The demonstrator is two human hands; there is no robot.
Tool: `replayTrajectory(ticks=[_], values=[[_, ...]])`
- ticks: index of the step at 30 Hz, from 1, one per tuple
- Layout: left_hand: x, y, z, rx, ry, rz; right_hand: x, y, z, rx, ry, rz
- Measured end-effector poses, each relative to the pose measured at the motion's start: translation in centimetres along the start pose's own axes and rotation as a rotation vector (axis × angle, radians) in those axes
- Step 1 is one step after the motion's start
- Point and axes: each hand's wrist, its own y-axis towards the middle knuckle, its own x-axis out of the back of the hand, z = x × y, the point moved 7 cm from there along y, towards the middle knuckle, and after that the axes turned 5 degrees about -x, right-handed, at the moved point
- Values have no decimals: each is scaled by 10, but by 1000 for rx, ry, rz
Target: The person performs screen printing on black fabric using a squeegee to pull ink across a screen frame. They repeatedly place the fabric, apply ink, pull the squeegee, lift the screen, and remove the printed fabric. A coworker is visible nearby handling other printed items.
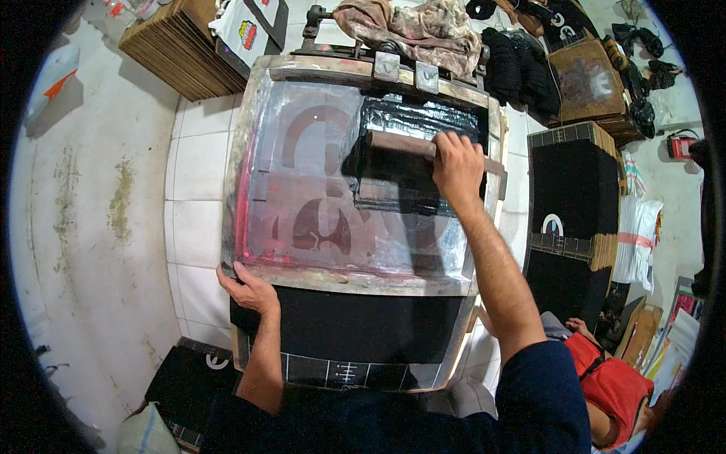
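We would call this a screen-printing workshop. A wooden-framed mesh screen [363, 284] with large curved shapes in it lies in front of us, clipped by metal clamps [386, 66], with glossy black ink [423, 113] and a wooden-handled squeegee [401, 144] on the mesh. Around it we see boards dressed in black cloth [572, 181], some bearing pale printed shapes, a thick stack of brown boards [168, 47], a stained rag [412, 30], white floor tiles [200, 178] and a blotched pale wall [91, 151].
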Motion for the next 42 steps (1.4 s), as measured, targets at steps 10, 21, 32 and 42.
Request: replayTrajectory(ticks=[10,21,32,42], values=[[0,-1,-3,52,-44,5,-16,89,-24,72,21,-152],[1,0,-5,60,-31,58,17,-9,7,33,72,107],[-1,2,-9,128,12,23,-8,59,-14,29,23,-97],[16,35,4,-127,-50,359,23,-87,26,-15,80,-67]])
